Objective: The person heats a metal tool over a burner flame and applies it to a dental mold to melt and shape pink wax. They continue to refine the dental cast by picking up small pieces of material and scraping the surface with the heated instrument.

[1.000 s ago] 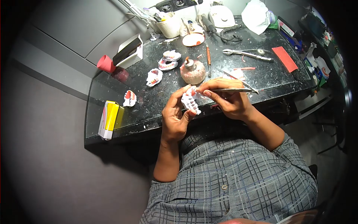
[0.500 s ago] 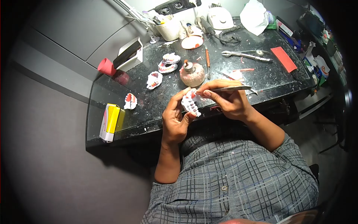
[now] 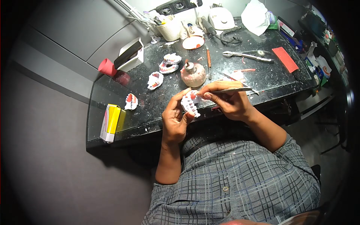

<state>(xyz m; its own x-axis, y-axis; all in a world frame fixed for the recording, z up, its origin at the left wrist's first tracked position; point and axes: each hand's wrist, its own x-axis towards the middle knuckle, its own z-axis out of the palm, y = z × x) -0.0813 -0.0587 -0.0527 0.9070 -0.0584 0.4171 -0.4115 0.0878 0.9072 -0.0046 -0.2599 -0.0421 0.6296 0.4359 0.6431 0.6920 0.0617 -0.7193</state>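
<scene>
Between the fingers and thumb of my left hand (image 3: 174, 122) is a white plaster dental model (image 3: 185, 105), with red wax along its upper part. My right hand (image 3: 237, 103) pinches a slim wax carver (image 3: 240, 90) with a dark handle. Its working end is at the red wax, partly hidden by my fingertips. Just beyond the model stands a round glass spirit burner (image 3: 193, 77) with a metal neck. Further models, a white cast (image 3: 155, 80) and a hinged-looking pair (image 3: 169, 63), lie to its left.
Pliers (image 3: 249, 56), a brown-handled tool (image 3: 209, 58) and a red wax sheet (image 3: 285, 60) lie on the black worktop (image 3: 150, 116). At left are a yellow-and-white box (image 3: 111, 122), a small cast with red wax (image 3: 131, 102) and a red cup (image 3: 107, 67).
The dental model has shifted slightly left and turned a little in my left hand, showing more red wax. My right hand with the carver has moved only slightly.
</scene>
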